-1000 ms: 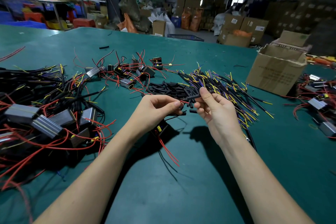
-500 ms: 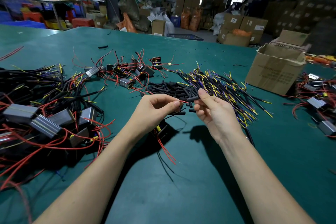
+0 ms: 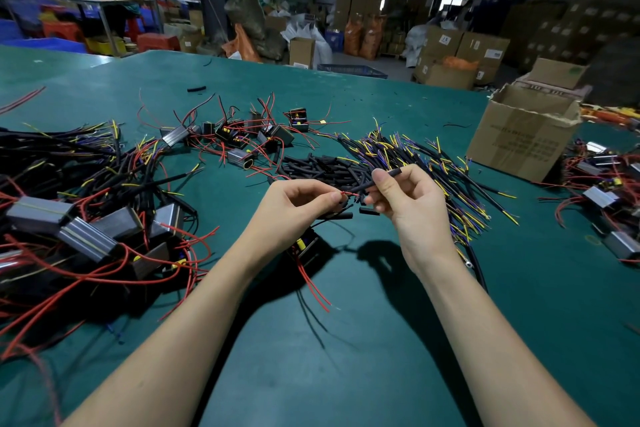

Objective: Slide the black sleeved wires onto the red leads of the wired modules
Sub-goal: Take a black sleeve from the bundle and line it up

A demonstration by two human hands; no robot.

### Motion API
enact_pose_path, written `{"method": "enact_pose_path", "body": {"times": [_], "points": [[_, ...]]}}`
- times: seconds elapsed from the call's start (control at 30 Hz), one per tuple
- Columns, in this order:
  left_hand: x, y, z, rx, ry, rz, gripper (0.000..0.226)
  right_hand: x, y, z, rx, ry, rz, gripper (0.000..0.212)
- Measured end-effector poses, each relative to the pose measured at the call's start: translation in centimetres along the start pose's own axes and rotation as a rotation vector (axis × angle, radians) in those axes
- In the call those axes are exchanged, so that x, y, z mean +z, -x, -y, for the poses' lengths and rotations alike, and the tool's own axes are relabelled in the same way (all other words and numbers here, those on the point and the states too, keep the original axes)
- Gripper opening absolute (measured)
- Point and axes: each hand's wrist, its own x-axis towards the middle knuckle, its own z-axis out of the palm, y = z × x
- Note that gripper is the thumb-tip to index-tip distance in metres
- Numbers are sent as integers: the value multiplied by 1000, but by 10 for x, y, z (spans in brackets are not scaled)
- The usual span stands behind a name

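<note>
Since a second ago a short stretch of red lead (image 3: 348, 194) has come into sight between the hands, and the right hand (image 3: 408, 199) has drawn slightly rightward. It pinches a black sleeved wire (image 3: 381, 179) between thumb and forefinger, its left end at the lead's tip; whether the tip is inside is hard to tell. The left hand (image 3: 294, 206) pinches the lead, with a wired module (image 3: 306, 246) hanging below it over the green table (image 3: 346, 374). Loose sleeved wires (image 3: 408, 158) lie just beyond the hands, a cardboard box (image 3: 523, 135) far right.
</note>
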Motion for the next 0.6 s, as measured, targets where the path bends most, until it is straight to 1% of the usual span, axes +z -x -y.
{"method": "enact_pose_path", "body": {"times": [0.1, 0.17, 0.27, 0.37, 0.43, 0.53, 0.6], "points": [[0, 1, -1, 0, 4, -2, 8, -1, 0, -1, -34, 32, 21, 15], [-1, 1, -1, 3, 10, -8, 8, -1, 0, -1, 4, 8, 15, 16], [-1, 1, -1, 11, 11, -12, 8, 1, 1, -4, 195, -166, -7, 21], [-1, 2, -2, 9, 2, -4, 8, 5, 2, -5, 386, -365, -4, 16], [-1, 2, -2, 2, -17, 12, 8, 7, 2, -6, 464, -449, -2, 14], [0, 2, 0, 0, -90, 29, 11, 7, 3, -7, 477, -449, 16, 17], [1, 2, 1, 5, -108, 7, 5, 5, 3, -8, 433, -389, 32, 15]]}}
